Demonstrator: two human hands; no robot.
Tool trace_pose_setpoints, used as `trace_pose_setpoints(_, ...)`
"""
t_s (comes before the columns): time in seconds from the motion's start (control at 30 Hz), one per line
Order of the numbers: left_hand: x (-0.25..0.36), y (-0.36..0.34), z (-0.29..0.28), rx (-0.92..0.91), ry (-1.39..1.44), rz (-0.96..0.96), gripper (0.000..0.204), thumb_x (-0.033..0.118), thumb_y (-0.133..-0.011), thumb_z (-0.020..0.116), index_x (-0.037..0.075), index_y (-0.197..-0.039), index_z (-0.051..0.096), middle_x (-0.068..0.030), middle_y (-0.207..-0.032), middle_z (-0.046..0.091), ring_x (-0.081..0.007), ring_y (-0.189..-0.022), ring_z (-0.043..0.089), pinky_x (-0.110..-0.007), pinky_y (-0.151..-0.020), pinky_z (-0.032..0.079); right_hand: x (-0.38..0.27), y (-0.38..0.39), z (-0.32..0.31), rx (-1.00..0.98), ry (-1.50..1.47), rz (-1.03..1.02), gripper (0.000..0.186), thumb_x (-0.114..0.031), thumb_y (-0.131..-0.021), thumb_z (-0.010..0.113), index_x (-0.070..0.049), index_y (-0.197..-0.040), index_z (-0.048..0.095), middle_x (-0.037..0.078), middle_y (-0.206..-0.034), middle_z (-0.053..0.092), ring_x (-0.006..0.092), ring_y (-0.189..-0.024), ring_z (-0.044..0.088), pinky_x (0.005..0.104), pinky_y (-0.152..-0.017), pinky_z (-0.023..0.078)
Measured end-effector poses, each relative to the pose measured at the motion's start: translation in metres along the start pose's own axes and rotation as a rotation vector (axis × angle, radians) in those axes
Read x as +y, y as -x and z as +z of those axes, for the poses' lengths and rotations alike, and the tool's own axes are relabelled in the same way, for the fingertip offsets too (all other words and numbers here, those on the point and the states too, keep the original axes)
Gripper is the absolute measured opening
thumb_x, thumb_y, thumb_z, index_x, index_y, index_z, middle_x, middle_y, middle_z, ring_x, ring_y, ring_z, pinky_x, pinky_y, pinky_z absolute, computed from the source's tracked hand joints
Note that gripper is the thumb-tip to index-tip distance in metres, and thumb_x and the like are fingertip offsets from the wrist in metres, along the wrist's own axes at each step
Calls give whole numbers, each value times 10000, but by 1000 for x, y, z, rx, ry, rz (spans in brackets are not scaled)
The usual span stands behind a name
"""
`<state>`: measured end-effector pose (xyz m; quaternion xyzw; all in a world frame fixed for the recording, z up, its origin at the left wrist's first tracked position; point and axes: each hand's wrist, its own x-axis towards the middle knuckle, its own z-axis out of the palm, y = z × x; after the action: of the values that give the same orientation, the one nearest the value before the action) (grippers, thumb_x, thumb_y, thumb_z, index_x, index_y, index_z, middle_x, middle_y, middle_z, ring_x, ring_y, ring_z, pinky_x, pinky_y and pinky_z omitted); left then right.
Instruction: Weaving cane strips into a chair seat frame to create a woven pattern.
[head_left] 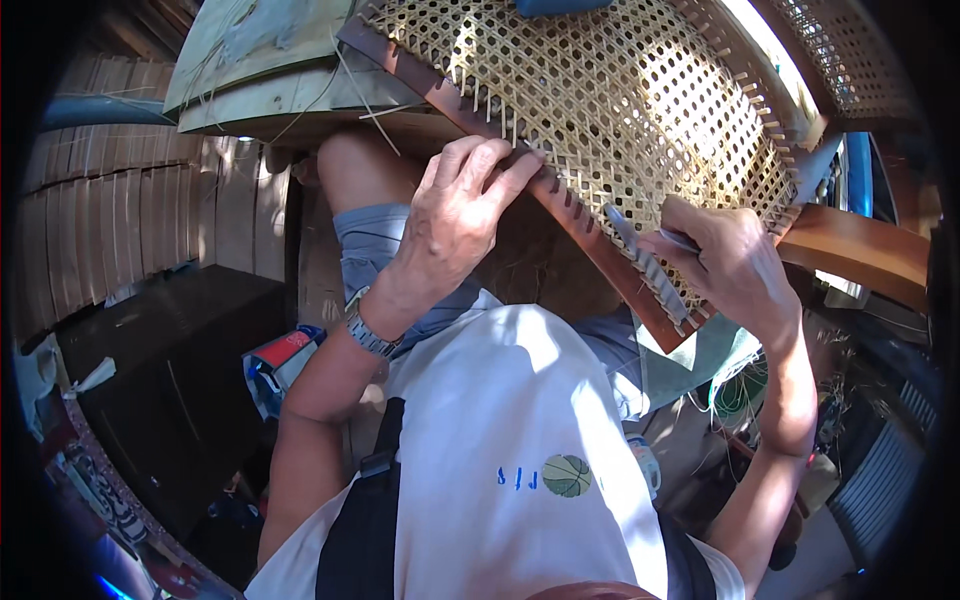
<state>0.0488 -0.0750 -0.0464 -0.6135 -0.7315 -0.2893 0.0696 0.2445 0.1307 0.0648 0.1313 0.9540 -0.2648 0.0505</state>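
1. Honey-coloured cane fills the work: the woven panel [580, 90] lies from twelve to two o'clock, set in a reddish-brown wooden frame [622, 277] whose near corner points toward four.
2. On my feed, the left hand [455, 220] is just short of twelve, fingers bent onto the near rail; I can't tell whether they pinch a strand.
3. Near three o'clock, the right hand [740, 265] has its fingers closed around a slim grey tool [622, 228], its tip over the cane by the rail.
4. Progress check: the lattice covers nearly all the opening I can see, so I'd call the main weaving well advanced.
5. Still unfinished, I judge, is the border: strand ends [487, 103] poke up along the near rail, towards twelve.
6. Over at eleven, loose strands [372, 112] trail by the pale wooden tabletop [235, 112].
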Motion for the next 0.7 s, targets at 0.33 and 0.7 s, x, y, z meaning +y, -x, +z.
trace_pose_setpoints(0.33,-2,-3,-13,-14,22,-7,472,-4,-766,665,89,-1229,660,-91,-1143,607,-267,-1070,596,-381,-923,499,43,17,5,420,99,227,177,-180,-1038,563,-32,-1029,660,83,-784,634,140,-642,565,274,-635,481)
trace_pose_setpoints(0.7,-91,-103,-37,-323,491,311,149,64,-849,692,44,-996,693,-114,-968,656,-293,-905,657,-361,-780,529,-98,-12,95,622,-193,255,160,-26,-883,725,-19,-1041,700,106,-813,641,189,-667,636,286,-613,489)
